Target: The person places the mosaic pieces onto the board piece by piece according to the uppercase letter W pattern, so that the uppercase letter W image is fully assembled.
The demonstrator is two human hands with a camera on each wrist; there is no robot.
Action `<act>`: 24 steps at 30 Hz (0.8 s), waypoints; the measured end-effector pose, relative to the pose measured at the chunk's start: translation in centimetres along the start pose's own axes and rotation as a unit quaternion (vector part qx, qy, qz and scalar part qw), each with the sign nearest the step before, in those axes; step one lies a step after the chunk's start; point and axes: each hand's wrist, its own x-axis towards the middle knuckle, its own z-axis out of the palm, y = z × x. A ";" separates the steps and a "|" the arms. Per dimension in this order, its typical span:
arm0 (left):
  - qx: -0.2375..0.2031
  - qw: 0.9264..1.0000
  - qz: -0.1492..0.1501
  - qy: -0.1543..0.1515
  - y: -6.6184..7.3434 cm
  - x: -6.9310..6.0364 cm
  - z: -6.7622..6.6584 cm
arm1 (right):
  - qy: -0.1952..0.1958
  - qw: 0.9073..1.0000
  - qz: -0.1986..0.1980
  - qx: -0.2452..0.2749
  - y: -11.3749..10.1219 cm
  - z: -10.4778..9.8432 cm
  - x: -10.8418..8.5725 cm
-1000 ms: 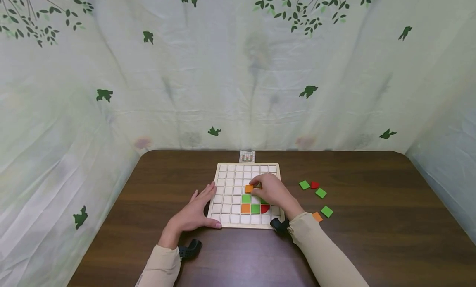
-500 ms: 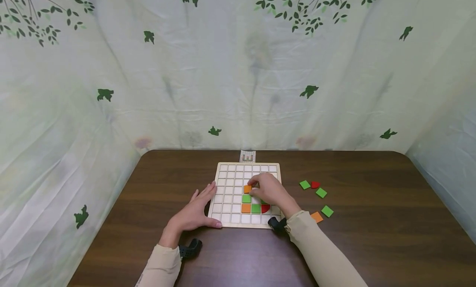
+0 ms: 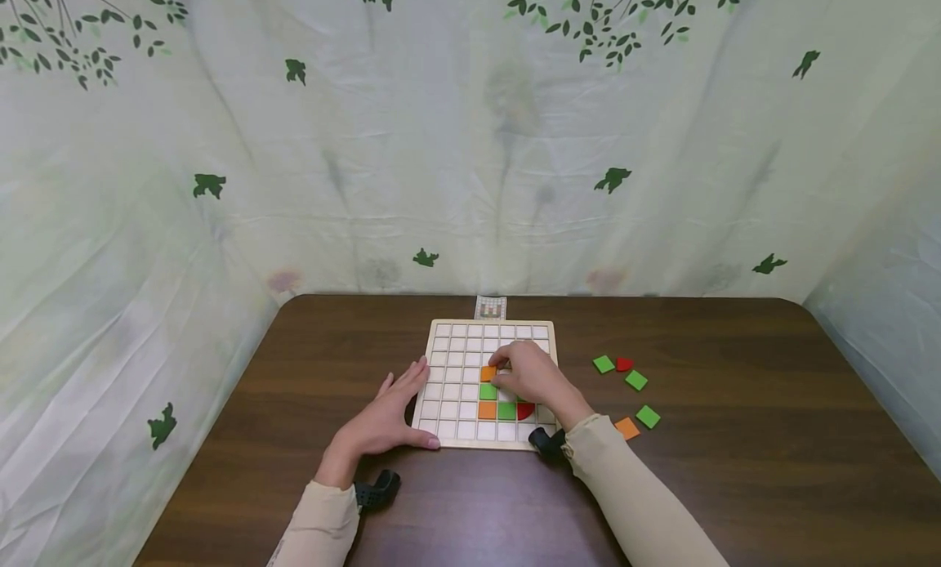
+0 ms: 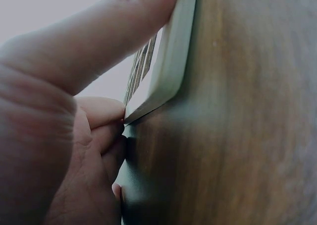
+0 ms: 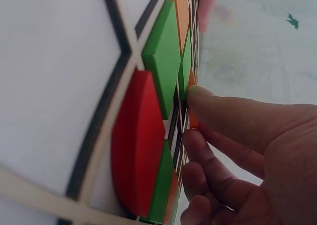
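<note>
A white gridded board (image 3: 448,359) lies on the table. My left hand (image 3: 382,420) rests along its left side, fingers spread and thumb at the near left corner; the left wrist view shows the thumb over the board's edge (image 4: 174,61). Between thumb and fingertips, my right hand (image 3: 535,377) pinches an orange tile (image 3: 488,374) just beyond a green tile (image 3: 488,392). Nearer are another orange tile (image 3: 488,410), a green tile (image 3: 506,411) and a rounded red piece (image 3: 525,412). In the right wrist view the pinched tile (image 5: 193,120) is mostly covered by the thumb.
Right of the board lie several loose pieces: green tiles (image 3: 604,364), a red piece (image 3: 623,364) and an orange tile (image 3: 627,428). A small patterned card (image 3: 490,308) sits beyond the board's far edge. A pale curtain (image 3: 470,142) hangs behind the table.
My right hand has shifted slightly left with the orange tile, which now lines up more closely with the green tile below it. My left hand has kept its place on the board.
</note>
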 end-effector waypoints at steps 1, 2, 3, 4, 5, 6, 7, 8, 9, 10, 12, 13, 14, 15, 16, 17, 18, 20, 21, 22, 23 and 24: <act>-0.001 1.000 0.002 0.001 0.0 0.0 0.0 | -0.001 1.000 0.002 0.000 0.0 0.0 0.0; 0.000 1.000 0.001 0.001 0.0 0.0 0.0 | -0.002 1.000 0.003 -0.001 0.0 0.0 0.0; -0.002 1.000 0.002 0.002 0.0 0.0 0.0 | -0.002 1.000 0.004 -0.001 0.1 -0.1 0.0; -0.002 1.000 0.003 0.003 0.0 0.0 0.0 | -0.002 1.000 0.004 0.001 0.1 -0.1 -0.1; -0.001 1.000 0.003 0.002 0.1 0.0 0.0 | -0.002 1.000 0.004 0.006 0.1 -0.2 -0.1; -0.001 1.000 0.003 0.002 0.1 0.0 0.0 | -0.003 1.000 0.005 0.012 0.1 -0.3 -0.2; -0.001 1.000 0.002 0.001 0.1 0.0 0.0 | -0.001 1.000 0.005 0.019 0.1 -0.4 -0.3; -0.002 1.000 0.003 0.001 0.1 0.0 0.0 | 0.001 1.000 0.006 0.025 0.2 -0.5 -0.5; -0.002 1.000 0.003 0.001 0.1 0.0 0.0 | 0.002 0.999 0.007 0.034 0.2 -0.6 -0.6; -0.002 1.000 0.004 0.000 0.1 0.0 0.0 | 0.005 0.999 0.007 0.042 0.3 -0.8 -0.8; -0.003 1.000 0.004 0.000 0.1 0.0 0.0 | 0.011 0.999 0.009 0.051 0.4 -1.1 -1.2; -0.003 1.000 0.004 0.001 0.1 0.0 0.0 | 0.014 0.998 0.011 0.054 0.5 -1.2 -1.4; -0.003 1.000 0.005 0.002 0.1 0.0 0.0 | 0.016 0.998 0.012 0.056 0.5 -1.4 -1.5; -0.003 1.000 0.004 0.002 0.1 0.0 0.0 | 0.017 0.998 0.013 0.057 0.6 -1.5 -1.7; -0.004 1.000 0.005 0.003 0.1 -0.1 -0.1 | 0.019 0.998 0.014 0.055 0.6 -1.7 -1.8; -0.003 1.000 0.004 0.003 0.1 -0.1 -0.1 | 0.020 0.998 0.017 0.054 0.7 -1.9 -2.0; -0.003 1.000 0.002 0.002 0.2 -0.1 -0.1 | 0.022 0.998 0.019 0.054 0.7 -2.1 -2.2; -0.003 1.000 -0.002 -0.001 0.3 -0.1 -0.1 | 0.025 0.998 0.017 0.050 0.8 -2.5 -2.5; -0.003 1.000 -0.001 -0.001 0.3 -0.1 -0.1 | 0.027 0.998 0.019 0.050 0.9 -2.7 -2.7; -0.002 1.000 -0.003 -0.002 0.3 -0.1 -0.2 | 0.029 0.998 0.019 0.049 0.9 -3.0 -3.0; -0.002 1.000 -0.005 -0.003 0.3 -0.1 -0.2 | 0.031 0.998 0.019 0.049 1.0 -3.1 -3.2; -0.002 1.000 -0.006 -0.004 0.3 -0.1 -0.2 | 0.033 0.998 0.018 0.048 1.1 -3.4 -3.5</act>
